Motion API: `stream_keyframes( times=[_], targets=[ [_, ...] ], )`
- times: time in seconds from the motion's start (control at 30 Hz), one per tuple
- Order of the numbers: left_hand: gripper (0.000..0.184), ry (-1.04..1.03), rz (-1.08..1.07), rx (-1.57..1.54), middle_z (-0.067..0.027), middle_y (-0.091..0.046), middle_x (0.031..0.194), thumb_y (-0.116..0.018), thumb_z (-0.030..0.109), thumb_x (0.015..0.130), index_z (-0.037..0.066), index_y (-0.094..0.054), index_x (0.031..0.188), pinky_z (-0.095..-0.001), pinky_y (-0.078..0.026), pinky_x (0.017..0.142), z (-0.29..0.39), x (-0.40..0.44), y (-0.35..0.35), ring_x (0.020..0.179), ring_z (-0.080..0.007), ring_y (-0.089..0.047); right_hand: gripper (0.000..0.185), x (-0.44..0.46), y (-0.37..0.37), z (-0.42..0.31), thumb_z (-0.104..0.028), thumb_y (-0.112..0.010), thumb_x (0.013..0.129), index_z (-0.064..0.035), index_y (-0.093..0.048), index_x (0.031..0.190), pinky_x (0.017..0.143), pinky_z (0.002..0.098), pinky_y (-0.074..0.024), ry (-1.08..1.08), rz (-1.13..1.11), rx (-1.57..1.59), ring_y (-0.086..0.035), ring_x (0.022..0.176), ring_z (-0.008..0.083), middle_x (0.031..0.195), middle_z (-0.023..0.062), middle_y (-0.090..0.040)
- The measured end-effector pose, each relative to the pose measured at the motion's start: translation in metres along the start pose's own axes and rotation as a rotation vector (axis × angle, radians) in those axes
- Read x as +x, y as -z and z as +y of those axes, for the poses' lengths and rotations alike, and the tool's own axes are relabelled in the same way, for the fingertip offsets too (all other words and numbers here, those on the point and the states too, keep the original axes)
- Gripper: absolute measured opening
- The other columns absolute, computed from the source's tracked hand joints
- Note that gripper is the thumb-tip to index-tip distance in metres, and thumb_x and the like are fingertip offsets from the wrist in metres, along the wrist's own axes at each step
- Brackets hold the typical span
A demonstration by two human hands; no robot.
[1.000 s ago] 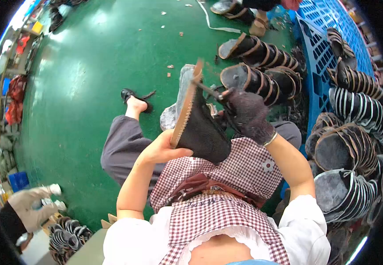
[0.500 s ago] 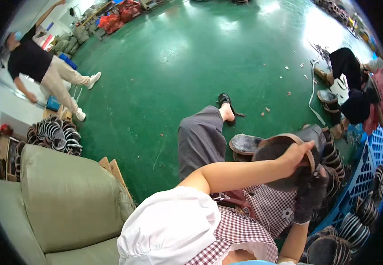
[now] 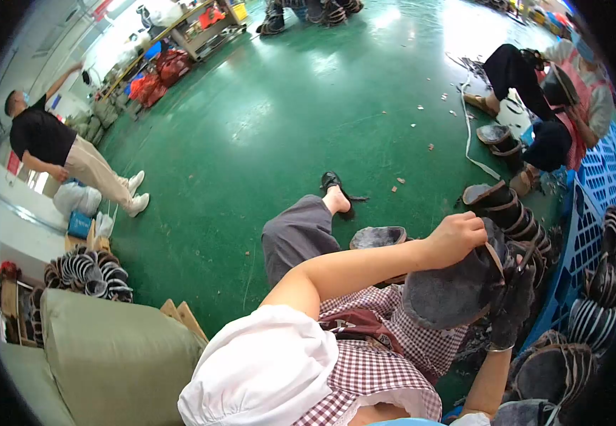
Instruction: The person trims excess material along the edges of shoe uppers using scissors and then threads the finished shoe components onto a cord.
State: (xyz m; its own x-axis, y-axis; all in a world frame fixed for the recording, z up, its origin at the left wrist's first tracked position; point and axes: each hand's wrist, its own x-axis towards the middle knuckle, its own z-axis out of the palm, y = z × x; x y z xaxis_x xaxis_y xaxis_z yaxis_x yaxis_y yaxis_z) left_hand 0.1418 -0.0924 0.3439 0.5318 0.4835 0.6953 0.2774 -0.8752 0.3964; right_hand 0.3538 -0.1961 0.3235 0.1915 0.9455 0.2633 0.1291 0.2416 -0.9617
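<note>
A person in a checked apron point(image 3: 375, 366) works on a dark boot point(image 3: 441, 292) above the lap, its rounded grey face turned toward the camera. The bare left hand point(image 3: 457, 238) is at the boot's upper edge, its fingers curled closed and seemingly pinching the top of a tan strip point(image 3: 495, 260) that runs down the side. The gloved right hand point(image 3: 512, 312) is closed around a slim, dark tool point(image 3: 528, 254) just beside the strip; the tool's exact kind, and whether its tip touches the strip, cannot be told.

Careful handling at this stage appears to rest on the left hand: a light, even pull should hold the strip straight and the boot steady, while too hard a tug could twist the soft body. The tool looks best kept in line with the strip, its tip angled away from the bare fingers and off the grey face, with short, controlled strokes safer than long ones. The apron gives support from below, though the boot seems liable to roll if pressed off-center.

Nearby, a grey-topped boot part point(image 3: 377, 238) lies beyond the left forearm on the green floor point(image 3: 216, 156), and a row of boots point(image 3: 510, 219) extends beside the blue crate point(image 3: 583, 213).
</note>
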Motion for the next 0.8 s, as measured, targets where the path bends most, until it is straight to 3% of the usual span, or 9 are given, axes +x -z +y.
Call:
stream_keyframes(
  times=[0.03, 0.17, 0.37, 0.43, 0.5, 0.53, 0.63, 0.73, 0.8],
  targets=[
    [0.008, 0.064, -0.081, -0.019, -0.007, -0.058, 0.083, -0.06, 0.011, 0.07, 0.007, -0.059, 0.077, -0.0362, -0.047, 0.068, -0.001, 0.003, -0.003, 0.082, -0.0263, -0.056, 0.044, 0.004, 0.0, -0.01, -0.012, -0.053, 0.088, -0.0039, -0.041, 0.129, 0.091, 0.0305, -0.0415, 0.313, -0.015, -0.765, -0.051, 0.108, 0.0199, 0.123, 0.0099, -0.051],
    [0.009, 0.243, -0.574, -0.035, -0.0082, -0.058, 0.083, -0.062, 0.015, 0.069, 0.008, -0.058, 0.073, -0.0391, -0.045, 0.067, -0.01, 0.01, -0.015, 0.082, -0.0283, -0.056, 0.044, 0.007, 0.014, -0.026, -0.013, -0.054, 0.087, -0.0018, -0.041, 0.128, 0.092, 0.03, -0.041, 0.364, -0.202, -0.672, -0.051, 0.109, 0.0219, 0.121, 0.0106, -0.052],
    [0.007, 0.513, -0.467, -0.116, -0.0126, -0.059, 0.074, -0.061, 0.011, 0.071, 0.007, -0.061, 0.077, -0.0405, -0.046, 0.069, -0.025, -0.039, 0.005, 0.077, -0.0315, -0.057, 0.04, 0.013, 0.018, -0.002, -0.015, -0.058, 0.085, 0.0011, -0.047, 0.121, 0.091, 0.03, -0.0399, 0.054, -0.183, -0.056, -0.051, 0.108, 0.0201, 0.114, 0.0124, -0.056],
    [0.01, 0.569, -0.328, -0.06, -0.0135, -0.06, 0.077, -0.061, 0.01, 0.072, 0.005, -0.061, 0.08, -0.0383, -0.047, 0.07, -0.031, -0.057, 0.0, 0.078, -0.0316, -0.058, 0.045, 0.019, 0.02, 0.003, -0.011, -0.06, 0.081, -0.0044, -0.049, 0.123, 0.091, 0.0328, -0.0412, 0.4, -0.178, -0.911, -0.052, 0.107, 0.0244, 0.117, 0.0139, -0.054],
    [0.012, 0.82, -0.108, -0.406, -0.0084, -0.06, 0.072, -0.056, 0.014, 0.08, 0.003, -0.06, 0.08, -0.0346, -0.047, 0.065, -0.029, -0.062, -0.005, 0.071, -0.0212, -0.057, 0.033, 0.032, -0.008, -0.034, -0.009, -0.058, 0.077, -0.0043, -0.059, 0.11, 0.093, 0.0367, -0.0387, 0.004, -0.109, -0.332, -0.052, 0.106, 0.0295, 0.114, 0.0136, -0.056],
    [0.018, 1.138, -0.046, -0.658, -0.0013, -0.056, 0.07, -0.052, 0.018, 0.087, 0.003, -0.058, 0.079, -0.0293, -0.045, 0.063, -0.023, -0.049, 0.001, 0.069, -0.0129, -0.051, 0.03, 0.032, -0.007, -0.019, -0.009, -0.057, 0.077, -0.004, -0.059, 0.107, 0.093, 0.0361, -0.0388, 0.23, -0.162, -0.693, -0.051, 0.107, 0.0295, 0.112, 0.013, -0.057],
    [0.018, 1.092, 0.215, -1.046, 0.0008, -0.055, 0.082, -0.043, 0.016, 0.094, 0.003, -0.054, 0.089, -0.0236, -0.042, 0.069, -0.014, -0.031, 0.0, 0.073, -0.009, -0.05, 0.034, 0.043, -0.006, -0.006, -0.01, -0.057, 0.079, -0.0041, -0.055, 0.112, 0.085, 0.0326, -0.0439, 0.429, -0.073, -0.632, -0.055, 0.098, 0.0243, 0.103, 0.0103, -0.058],
    [0.023, 0.875, 0.065, -0.519, 0.006, -0.038, 0.066, -0.043, 0.016, 0.094, 0.003, -0.048, 0.076, -0.0223, -0.03, 0.053, -0.025, -0.046, 0.008, 0.062, -0.0049, -0.034, 0.032, 0.034, -0.01, -0.013, -0.011, -0.056, 0.083, -0.0055, -0.051, 0.114, 0.073, 0.0245, -0.0472, -0.227, -0.144, 0.225, -0.056, 0.085, 0.0154, 0.094, 0.006, -0.057],
    [0.024, 0.844, 0.067, -0.498, 0.0059, -0.037, 0.066, -0.042, 0.016, 0.094, 0.003, -0.047, 0.075, -0.022, -0.029, 0.053, -0.012, -0.062, 0.009, 0.062, -0.0048, -0.033, 0.031, 0.029, -0.004, 0.003, -0.011, -0.055, 0.084, -0.0061, -0.051, 0.114, 0.069, 0.0209, -0.0464, -0.247, -0.114, 0.357, -0.055, 0.081, 0.0115, 0.092, 0.0041, -0.056]
  ],
)
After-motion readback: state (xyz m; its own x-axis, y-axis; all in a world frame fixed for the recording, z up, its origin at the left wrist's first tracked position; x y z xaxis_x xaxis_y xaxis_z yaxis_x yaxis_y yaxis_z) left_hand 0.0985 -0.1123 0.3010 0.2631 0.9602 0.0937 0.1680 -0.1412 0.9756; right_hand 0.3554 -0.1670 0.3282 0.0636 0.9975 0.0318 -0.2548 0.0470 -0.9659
